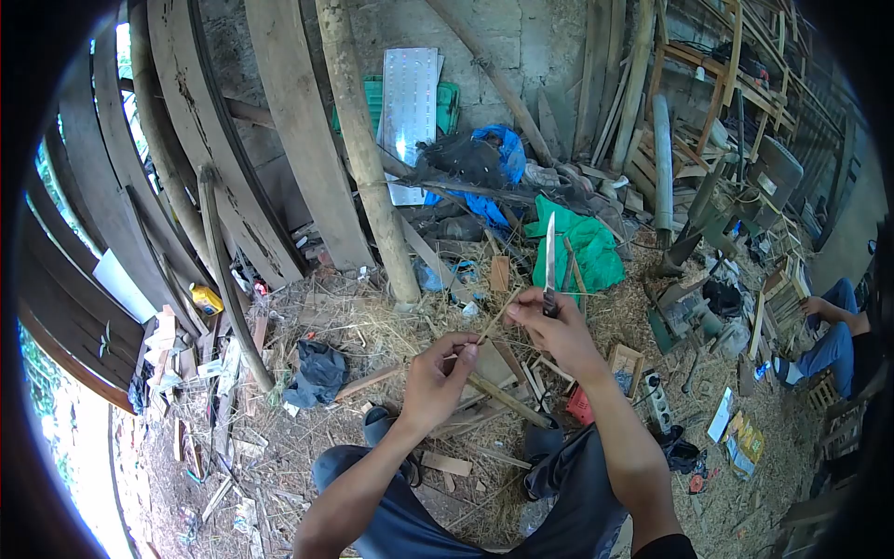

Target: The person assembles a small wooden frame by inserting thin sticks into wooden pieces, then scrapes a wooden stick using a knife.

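Note:
My right hand [562, 337] is closed round the dark handle of a knife [549, 252], whose long blade points upward, away from me. My left hand [438, 380] pinches a thin bamboo or wood strip [495, 319], which slants up toward the fingers of my right hand. Whether those fingers also touch the strip I cannot tell. Below the hands, a thicker round stick [507, 401] lies slanted between my knees, its upper end near my left hand. Pieces of wood lie under it on the ground.
Shavings and offcuts cover the floor. Ahead lie a green plastic bag [582, 247] and a bamboo post [368, 158]. A black bag [318, 374] is at left; a power strip [658, 405] and red basket [579, 406] are at right. Another person [829, 340] sits far right.

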Action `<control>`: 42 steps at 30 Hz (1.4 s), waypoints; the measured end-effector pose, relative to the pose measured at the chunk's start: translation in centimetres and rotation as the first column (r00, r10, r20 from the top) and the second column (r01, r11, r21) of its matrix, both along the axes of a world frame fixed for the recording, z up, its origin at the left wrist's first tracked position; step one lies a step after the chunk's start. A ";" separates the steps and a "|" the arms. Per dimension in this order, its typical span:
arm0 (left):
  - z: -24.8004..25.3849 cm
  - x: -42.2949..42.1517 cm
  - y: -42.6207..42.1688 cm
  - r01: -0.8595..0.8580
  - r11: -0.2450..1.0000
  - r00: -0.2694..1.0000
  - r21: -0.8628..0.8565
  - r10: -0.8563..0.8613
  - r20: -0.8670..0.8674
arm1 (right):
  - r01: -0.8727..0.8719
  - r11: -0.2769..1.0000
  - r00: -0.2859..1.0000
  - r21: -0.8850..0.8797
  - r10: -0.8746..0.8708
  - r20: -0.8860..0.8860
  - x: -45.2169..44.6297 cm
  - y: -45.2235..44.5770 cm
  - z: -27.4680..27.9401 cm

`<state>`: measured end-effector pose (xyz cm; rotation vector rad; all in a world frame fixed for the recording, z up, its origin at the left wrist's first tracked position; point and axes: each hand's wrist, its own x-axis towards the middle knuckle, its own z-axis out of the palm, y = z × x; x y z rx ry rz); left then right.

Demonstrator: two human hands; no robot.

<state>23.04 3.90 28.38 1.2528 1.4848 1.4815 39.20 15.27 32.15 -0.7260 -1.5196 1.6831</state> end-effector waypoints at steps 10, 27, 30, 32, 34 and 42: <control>0.9 -0.7 -0.5 0.095 0.991 0.987 -0.092 -0.082 0.138 | 0.337 0.936 0.937 0.106 -0.344 0.055 2.3 3.9 -2.1; -0.1 -1.1 -0.2 0.157 0.985 0.908 -0.066 -0.118 0.402 | -0.249 0.646 0.609 0.721 -0.475 0.636 -1.9 -0.9 -3.2; -0.6 -0.6 -0.2 0.170 0.982 0.882 -0.081 -0.115 0.457 | -0.146 0.641 0.577 0.753 -0.563 0.591 -2.2 -0.6 -3.5; -0.2 -0.6 -0.4 0.200 0.976 0.856 -0.089 -0.129 0.501 | -0.064 0.561 0.491 0.826 -0.702 0.515 -2.6 -0.4 -3.4; 0.4 -0.5 -0.5 0.226 0.969 0.829 -0.094 -0.141 0.542 | -0.070 0.533 0.470 0.843 -0.728 0.499 -2.7 0.0 -3.5; 1.6 0.1 -0.3 0.169 0.981 0.839 -0.096 -0.092 0.537 | -0.078 0.517 0.448 0.853 -0.746 0.493 -2.7 1.1 -3.9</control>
